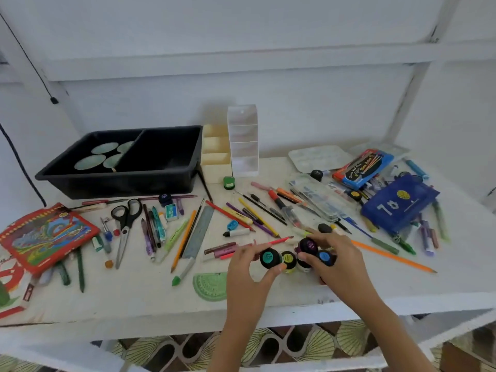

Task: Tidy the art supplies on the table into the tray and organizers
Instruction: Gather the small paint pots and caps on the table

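Note:
My left hand (248, 267) pinches a small paint jar with a teal lid (269, 258) near the table's front edge. My right hand (339, 260) grips a purple-lidded jar (308, 245) and a blue-lidded jar (324, 256). A yellow-lidded jar (288, 260) stands between the hands. The black two-part tray (171, 173) sits at the back left, with round green discs in its left part. A cream organizer (216, 154) and a clear one (244, 140) stand right of the tray. Pens, pencils and markers lie scattered across the white table (134, 288).
Black scissors (126, 224), a metal ruler (200, 232), a green protractor (212, 285) and a red crayon box (45, 237) lie left of my hands. A blue pouch (400, 205), a pencil pack (363, 169), a clear case (322, 197) and a palette (319, 158) crowd the right.

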Available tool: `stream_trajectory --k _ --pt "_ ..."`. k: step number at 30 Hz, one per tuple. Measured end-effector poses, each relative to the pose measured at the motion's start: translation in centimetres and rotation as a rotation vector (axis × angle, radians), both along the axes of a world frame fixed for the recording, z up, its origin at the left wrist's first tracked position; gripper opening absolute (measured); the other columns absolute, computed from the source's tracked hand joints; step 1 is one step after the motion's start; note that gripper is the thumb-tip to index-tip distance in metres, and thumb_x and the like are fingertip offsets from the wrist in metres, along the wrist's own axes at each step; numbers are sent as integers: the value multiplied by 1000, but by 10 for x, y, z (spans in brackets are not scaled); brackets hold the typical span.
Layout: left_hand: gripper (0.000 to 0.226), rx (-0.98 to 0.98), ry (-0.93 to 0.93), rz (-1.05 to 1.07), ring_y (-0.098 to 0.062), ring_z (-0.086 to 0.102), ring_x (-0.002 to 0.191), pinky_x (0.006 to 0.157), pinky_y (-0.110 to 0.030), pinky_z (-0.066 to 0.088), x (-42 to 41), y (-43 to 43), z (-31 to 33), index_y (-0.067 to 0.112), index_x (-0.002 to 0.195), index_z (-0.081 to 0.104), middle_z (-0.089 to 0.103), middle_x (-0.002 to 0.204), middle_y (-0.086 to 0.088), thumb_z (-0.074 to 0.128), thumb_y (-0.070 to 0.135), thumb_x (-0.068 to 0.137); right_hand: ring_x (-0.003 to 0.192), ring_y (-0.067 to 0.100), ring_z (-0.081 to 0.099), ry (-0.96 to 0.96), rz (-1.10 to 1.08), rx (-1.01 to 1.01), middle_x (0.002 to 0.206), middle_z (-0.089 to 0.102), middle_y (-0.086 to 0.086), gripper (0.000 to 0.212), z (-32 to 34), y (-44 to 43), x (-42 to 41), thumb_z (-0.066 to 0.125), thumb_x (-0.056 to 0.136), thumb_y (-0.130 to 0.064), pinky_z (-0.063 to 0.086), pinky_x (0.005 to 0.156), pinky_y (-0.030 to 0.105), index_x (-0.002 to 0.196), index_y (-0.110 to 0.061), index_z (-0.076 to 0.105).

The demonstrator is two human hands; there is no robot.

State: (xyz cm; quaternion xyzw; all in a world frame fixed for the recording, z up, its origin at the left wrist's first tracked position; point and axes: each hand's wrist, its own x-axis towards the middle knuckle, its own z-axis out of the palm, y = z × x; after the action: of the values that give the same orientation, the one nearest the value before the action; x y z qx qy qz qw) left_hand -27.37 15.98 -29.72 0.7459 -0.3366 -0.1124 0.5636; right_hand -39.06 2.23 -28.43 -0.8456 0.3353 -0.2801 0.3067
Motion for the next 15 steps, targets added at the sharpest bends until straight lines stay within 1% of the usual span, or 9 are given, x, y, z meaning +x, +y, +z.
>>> stream_trajectory --k 2,3,4,6,8,12,15 --pt "33 3 11 -19 6 50 98 79 -5 36 -9 -4 -3 35 100 61 57 102 15 78 24 74 89 -4 47 14 14 -27 92 55 -22 31 -4 1 -13 79 73 -28 35 75 4 101 -29 64" --pt "33 5 14 -29 5 51 97 78 -5 37 -12 -6 -5 34 101 61 56 102 13 78 24 75 90 -5 48 23 29 -40 91 55 -24 32 -6 3 -19 80 73 -28 37 76 5 100 -30 63" --pt "32 13 15 -38 5 51 97 77 -5 37 -15 -8 -6 32 102 62 56 102 13 78 23 75 91 -5 49 32 45 -52 92 55 -26 32 -9 4 -24 80 72 -29 38 78 9 99 -32 63" --pt "33 33 13 -53 6 51 96 78 -5 38 -21 -10 -9 28 102 63 56 101 12 78 23 74 95 -4 48 47 73 -79 96 56 -29 33 -15 6 -30 80 72 -32 40 80 22 100 -36 62" --pt "33 54 20 -55 6 51 94 78 -6 39 -25 -12 -10 28 100 62 55 100 12 79 21 73 98 0 47 65 89 -121 99 56 -28 35 -20 8 -32 78 73 -32 36 79 30 103 -40 61" --pt "31 105 16 -87 7 52 90 76 -5 39 -29 -13 -13 26 100 62 53 99 11 78 18 75 91 13 49 160 68 -262 96 60 -20 33 -27 10 -28 77 73 -38 25 70 32 103 -38 63" --pt "32 152 10 -106 6 53 91 76 -4 38 -29 -13 -15 28 105 61 53 101 13 75 20 77 87 15 49 226 65 -328 92 64 -17 30 -31 11 -25 66 72 -46 16 66 31 100 -37 62"
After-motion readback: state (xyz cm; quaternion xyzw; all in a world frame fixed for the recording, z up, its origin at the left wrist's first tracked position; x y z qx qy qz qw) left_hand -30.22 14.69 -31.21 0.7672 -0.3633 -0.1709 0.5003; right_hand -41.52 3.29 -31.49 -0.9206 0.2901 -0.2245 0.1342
